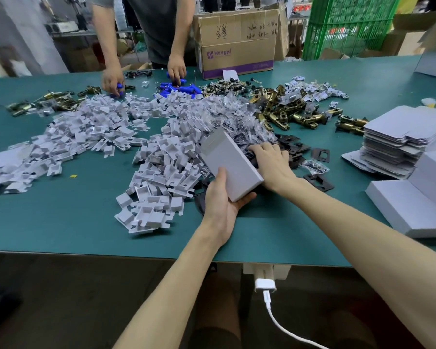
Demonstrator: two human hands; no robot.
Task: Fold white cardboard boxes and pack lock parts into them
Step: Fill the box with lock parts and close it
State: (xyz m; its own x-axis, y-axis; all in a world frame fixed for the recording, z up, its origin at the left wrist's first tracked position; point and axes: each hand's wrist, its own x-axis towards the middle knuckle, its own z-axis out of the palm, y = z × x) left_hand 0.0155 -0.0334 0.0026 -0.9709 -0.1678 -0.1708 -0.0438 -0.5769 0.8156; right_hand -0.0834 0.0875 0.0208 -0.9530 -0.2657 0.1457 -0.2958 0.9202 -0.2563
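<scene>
Green matting covers the long work table [73,222], which carries everything else. Across its middle sprawls a wide heap of small white folded cardboard inserts [161,157]. At the far edge stands an open brown corrugated carton [237,44]. On the right sits a stack of flat white box blanks [398,139]. Brass-coloured metal latch bolts [287,112] lie piled beyond the centre. The folded white rectangular cardboard box [232,165] is held tilted above the table's near centre. The left hand [220,205] grips its near end, thumb on top, fingers beneath. Just beside it, flat black metal strike plates [320,153] lie scattered. The right hand [269,159] rests palm down on dark bagged parts; I cannot tell whether it grasps any.
</scene>
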